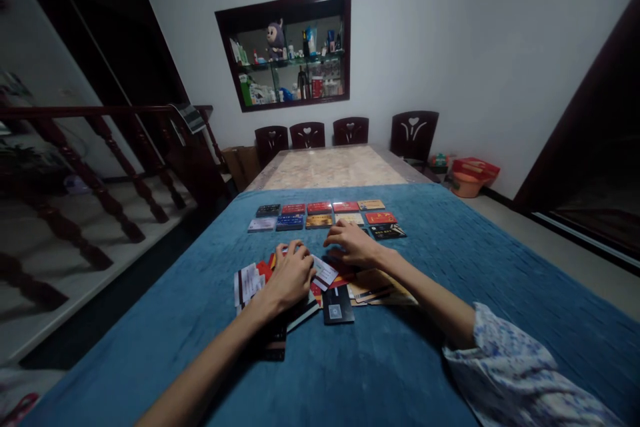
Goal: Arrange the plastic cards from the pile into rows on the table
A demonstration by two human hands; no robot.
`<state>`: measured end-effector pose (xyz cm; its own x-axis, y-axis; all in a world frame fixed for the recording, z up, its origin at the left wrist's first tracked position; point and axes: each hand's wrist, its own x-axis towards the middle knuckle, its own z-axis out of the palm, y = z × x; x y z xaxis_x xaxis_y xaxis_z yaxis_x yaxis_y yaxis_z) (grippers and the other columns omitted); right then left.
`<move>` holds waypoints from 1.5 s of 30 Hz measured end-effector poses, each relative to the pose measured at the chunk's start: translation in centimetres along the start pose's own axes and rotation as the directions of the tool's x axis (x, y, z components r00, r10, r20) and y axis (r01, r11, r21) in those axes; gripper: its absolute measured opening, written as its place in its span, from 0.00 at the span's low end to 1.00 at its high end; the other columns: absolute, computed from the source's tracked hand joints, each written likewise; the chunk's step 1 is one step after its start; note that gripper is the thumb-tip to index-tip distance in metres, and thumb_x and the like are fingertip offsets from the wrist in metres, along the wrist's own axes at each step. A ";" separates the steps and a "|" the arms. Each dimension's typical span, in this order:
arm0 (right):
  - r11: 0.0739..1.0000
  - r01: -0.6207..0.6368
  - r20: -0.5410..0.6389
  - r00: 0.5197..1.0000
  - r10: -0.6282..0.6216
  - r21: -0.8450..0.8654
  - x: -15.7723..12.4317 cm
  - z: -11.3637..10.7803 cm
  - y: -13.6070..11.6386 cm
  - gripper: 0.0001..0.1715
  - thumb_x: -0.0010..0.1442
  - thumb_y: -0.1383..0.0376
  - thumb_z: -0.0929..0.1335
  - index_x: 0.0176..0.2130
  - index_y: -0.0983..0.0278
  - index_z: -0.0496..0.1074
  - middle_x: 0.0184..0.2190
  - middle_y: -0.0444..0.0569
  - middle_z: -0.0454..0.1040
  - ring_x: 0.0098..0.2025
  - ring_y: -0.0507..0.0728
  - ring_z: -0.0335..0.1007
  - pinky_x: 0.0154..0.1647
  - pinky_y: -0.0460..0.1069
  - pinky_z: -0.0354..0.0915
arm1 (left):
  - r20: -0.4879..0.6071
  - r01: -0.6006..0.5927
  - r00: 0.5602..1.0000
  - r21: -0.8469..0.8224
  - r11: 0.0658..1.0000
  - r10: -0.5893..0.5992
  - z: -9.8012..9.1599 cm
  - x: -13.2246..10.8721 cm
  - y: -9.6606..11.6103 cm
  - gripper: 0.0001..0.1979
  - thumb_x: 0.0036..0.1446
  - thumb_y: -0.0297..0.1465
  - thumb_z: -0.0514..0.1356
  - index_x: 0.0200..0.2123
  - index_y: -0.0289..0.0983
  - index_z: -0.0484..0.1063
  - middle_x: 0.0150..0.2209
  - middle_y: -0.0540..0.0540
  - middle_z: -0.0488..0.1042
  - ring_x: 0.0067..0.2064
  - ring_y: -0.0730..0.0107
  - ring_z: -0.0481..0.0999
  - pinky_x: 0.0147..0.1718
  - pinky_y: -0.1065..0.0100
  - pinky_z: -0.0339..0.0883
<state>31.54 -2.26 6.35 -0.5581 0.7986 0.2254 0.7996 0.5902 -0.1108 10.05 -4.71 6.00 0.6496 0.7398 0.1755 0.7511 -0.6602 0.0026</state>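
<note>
A loose pile of cards lies in front of me, some face down with dark stripes. My left hand point(291, 273) rests over the middle of it, fingers bent and apart. By its thumb is a white card point(326, 272); I cannot see whether the thumb grips it. My right hand point(354, 243) hovers at the pile's far edge, fingers curved and apart, with no card visible in them. A black card point(338, 305) with a square code lies nearest me, beside gold cards point(373, 285). White cards point(248, 283) form the left side. Beyond, cards lie in rows, including a red card point(319, 208).
A blue cloth point(175, 320) covers the near part of the long table point(330, 165). Several dark chairs point(414, 133) stand around its far end. On the left runs a wooden railing point(90, 213); a wall shelf point(295, 60) holds bottles and a plush toy.
</note>
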 end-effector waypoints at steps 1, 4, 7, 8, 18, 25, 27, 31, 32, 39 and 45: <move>1.000 0.007 -0.003 1.000 -0.007 0.002 -0.1 0.1 -0.1 0.14 0.61 0.64 0.68 0.47 0.60 0.78 0.46 0.54 0.76 0.50 0.63 0.61 0.45 0.55 0.56 | -0.001 0.003 1.000 0.002 1.000 -0.003 0.1 -0.4 0.2 0.09 0.63 0.28 0.55 0.40 0.37 0.75 0.48 0.39 0.74 0.59 0.51 0.61 0.57 0.42 0.51; 0.999 0.034 -0.020 0.999 -0.034 0.005 -0.2 0.4 -0.1 0.14 0.61 0.63 0.68 0.47 0.60 0.78 0.46 0.54 0.76 0.50 0.63 0.62 0.46 0.56 0.56 | -0.015 0.006 1.000 0.008 1.000 -0.006 0.2 -1.1 0.6 0.09 0.64 0.28 0.54 0.40 0.36 0.75 0.49 0.39 0.73 0.60 0.50 0.60 0.57 0.41 0.51; 0.997 0.076 -0.044 0.996 -0.075 0.018 -0.1 0.6 -0.2 0.15 0.61 0.63 0.69 0.47 0.59 0.77 0.46 0.53 0.76 0.51 0.63 0.62 0.47 0.56 0.56 | -0.025 -0.002 1.000 0.003 1.000 0.002 0.5 -1.4 0.8 0.09 0.65 0.30 0.54 0.41 0.37 0.75 0.49 0.40 0.73 0.61 0.48 0.59 0.58 0.40 0.51; 0.996 0.086 -0.050 0.995 -0.085 0.021 -0.1 0.7 -0.2 0.15 0.61 0.63 0.69 0.47 0.59 0.77 0.46 0.53 0.76 0.51 0.62 0.62 0.47 0.55 0.56 | -0.026 -0.009 1.000 0.004 1.000 0.009 0.6 -1.4 0.8 0.09 0.65 0.30 0.54 0.41 0.38 0.74 0.49 0.41 0.73 0.61 0.48 0.59 0.58 0.40 0.51; 0.998 0.068 -0.024 0.997 -0.067 0.019 -0.1 0.7 -0.3 0.14 0.60 0.64 0.69 0.47 0.60 0.78 0.46 0.53 0.76 0.50 0.62 0.62 0.47 0.55 0.55 | 0.028 -0.026 0.999 -0.018 1.000 0.026 0.8 -1.8 1.8 0.16 0.68 0.32 0.48 0.54 0.39 0.68 0.55 0.39 0.70 0.62 0.47 0.58 0.59 0.38 0.50; 1.000 -0.012 0.111 0.994 0.014 -0.012 -0.3 -0.3 -1.4 0.15 0.61 0.61 0.68 0.47 0.60 0.78 0.44 0.54 0.77 0.50 0.63 0.62 0.44 0.54 0.57 | 0.013 -0.030 0.999 -0.266 0.964 0.035 1.3 -1.6 2.1 0.30 0.57 0.20 0.48 0.63 0.39 0.60 0.58 0.37 0.69 0.64 0.54 0.58 0.61 0.45 0.52; 0.999 -0.035 0.166 0.985 0.038 -0.019 -0.4 -0.6 -1.6 0.16 0.61 0.58 0.68 0.46 0.60 0.78 0.44 0.54 0.76 0.50 0.64 0.63 0.44 0.54 0.58 | -0.001 -0.042 0.999 -0.304 0.952 0.044 1.4 -1.6 2.1 0.32 0.55 0.19 0.48 0.64 0.38 0.59 0.59 0.37 0.69 0.65 0.55 0.58 0.61 0.45 0.51; 0.998 -0.056 0.243 0.968 0.060 -0.021 -0.7 -1.0 -1.9 0.20 0.59 0.52 0.69 0.45 0.62 0.78 0.47 0.56 0.75 0.51 0.66 0.64 0.45 0.55 0.60 | -0.024 -0.066 0.998 -0.310 0.948 0.062 1.6 -1.6 1.8 0.31 0.56 0.19 0.48 0.63 0.38 0.60 0.59 0.36 0.69 0.67 0.55 0.57 0.61 0.45 0.51; 0.998 -0.056 0.250 0.966 0.057 -0.014 -0.8 -1.1 -1.9 0.21 0.59 0.51 0.69 0.46 0.62 0.77 0.48 0.56 0.75 0.51 0.66 0.64 0.46 0.56 0.60 | -0.039 -0.068 0.998 -0.301 0.951 0.058 1.6 -1.5 1.6 0.30 0.56 0.19 0.49 0.63 0.38 0.61 0.59 0.37 0.70 0.66 0.54 0.57 0.60 0.44 0.51; 0.999 -0.034 0.283 0.959 0.027 0.022 -0.8 -1.3 -2.0 0.34 0.51 0.43 0.72 0.50 0.59 0.76 0.49 0.57 0.73 0.51 0.68 0.63 0.47 0.59 0.62 | -0.118 -0.001 0.993 -0.178 0.984 -0.020 1.7 -1.3 -0.4 0.23 0.60 0.22 0.53 0.58 0.39 0.67 0.56 0.39 0.73 0.67 0.48 0.54 0.59 0.41 0.51; 0.999 -0.019 0.276 0.961 0.011 0.029 -0.8 -1.4 -2.2 0.31 0.50 0.47 0.73 0.50 0.58 0.76 0.48 0.56 0.73 0.50 0.67 0.62 0.45 0.58 0.63 | -0.038 0.010 0.999 -0.198 0.980 -0.018 1.6 -1.2 -0.9 0.20 0.59 0.24 0.54 0.54 0.39 0.70 0.58 0.40 0.72 0.67 0.46 0.54 0.60 0.39 0.50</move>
<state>30.52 -4.36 7.81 -0.5891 0.8064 -0.0521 0.8036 0.5778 -0.1431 8.77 -4.77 4.24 0.6308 0.7463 0.2125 0.7197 -0.6651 0.1991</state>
